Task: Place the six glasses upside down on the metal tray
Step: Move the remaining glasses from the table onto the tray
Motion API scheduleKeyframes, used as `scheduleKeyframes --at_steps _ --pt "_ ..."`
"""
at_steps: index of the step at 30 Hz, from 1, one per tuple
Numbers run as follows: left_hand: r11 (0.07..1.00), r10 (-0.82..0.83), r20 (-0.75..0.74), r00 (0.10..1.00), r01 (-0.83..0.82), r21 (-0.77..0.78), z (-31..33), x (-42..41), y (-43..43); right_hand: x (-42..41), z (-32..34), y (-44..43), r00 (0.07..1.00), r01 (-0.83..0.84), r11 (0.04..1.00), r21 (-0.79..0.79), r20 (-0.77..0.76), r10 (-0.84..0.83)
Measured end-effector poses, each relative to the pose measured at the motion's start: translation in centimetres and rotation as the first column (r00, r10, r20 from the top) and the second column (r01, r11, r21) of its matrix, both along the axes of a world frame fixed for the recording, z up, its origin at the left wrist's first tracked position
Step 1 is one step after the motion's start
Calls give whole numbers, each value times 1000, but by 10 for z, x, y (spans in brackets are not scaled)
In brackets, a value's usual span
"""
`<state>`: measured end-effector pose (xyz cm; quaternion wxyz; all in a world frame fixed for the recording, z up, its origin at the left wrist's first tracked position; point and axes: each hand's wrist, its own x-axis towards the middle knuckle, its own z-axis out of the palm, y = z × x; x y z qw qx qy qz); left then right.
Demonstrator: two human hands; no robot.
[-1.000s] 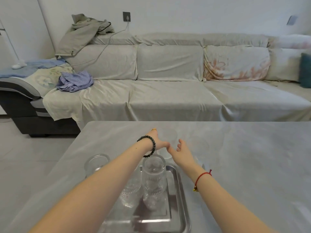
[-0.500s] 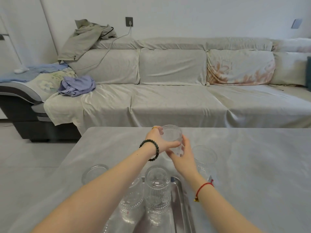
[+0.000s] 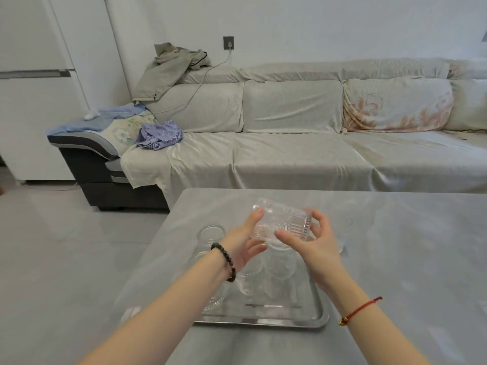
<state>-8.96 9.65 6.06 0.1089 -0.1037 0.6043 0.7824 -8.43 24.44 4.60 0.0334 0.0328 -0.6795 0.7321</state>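
Both hands hold one ribbed glass [image 3: 283, 224] in the air above the far end of the metal tray [image 3: 311, 316], and it lies on its side. The glass is clear, with fine vertical ridges on its wall and a round pattern on the thick base. The left hand [image 3: 243, 242] touches it with the fingertips, fingers spread loosely, while the right hand [image 3: 312, 239] grips it between thumb and fingers. On the tray stand other clear glasses [image 3: 279, 264], and one more glass [image 3: 210, 233] stands on the grey table [image 3: 395, 259], just left of the tray.

One head-worn wide-angle view looks forward and down over the bench [image 3: 395, 259]. It sits close above both forearms and faces the sofa [image 3: 290, 143] beyond.
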Motion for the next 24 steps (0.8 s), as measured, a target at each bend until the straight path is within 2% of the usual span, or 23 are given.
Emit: scheduleKeyframes --at_steps 2,4,6,8,13,18,24 --pt "977 39 -90 995 -57 -204 -9 17 -11 11 1 -5 1000 31 991 128 2 -31" --pt "893 40 -242 969 -144 -427 -19 33 -21 19 -1 -8 999 42 968 247 -16 -39" --pt "832 -83 -353 932 -130 -539 -31 48 -23 24 -6 -14 998 27 935 353 -58 -7" --pt "790 -198 -345 918 -59 -610 -46 59 -20 28 -20 -24 996 20 895 446 -84 20" --pt "770 -238 -255 937 22 -638 -72 70 -16 34 -55 -44 998 -4 865 502 -53 35" --pt "778 -163 -219 962 -11 -628 -91 71 -19 33 -76 -56 998 0 829 560 -56 38" --pt "786 -124 -270 955 -71 -614 -100 70 -23 33 -89 -63 998 -10 831 556 -51 46"
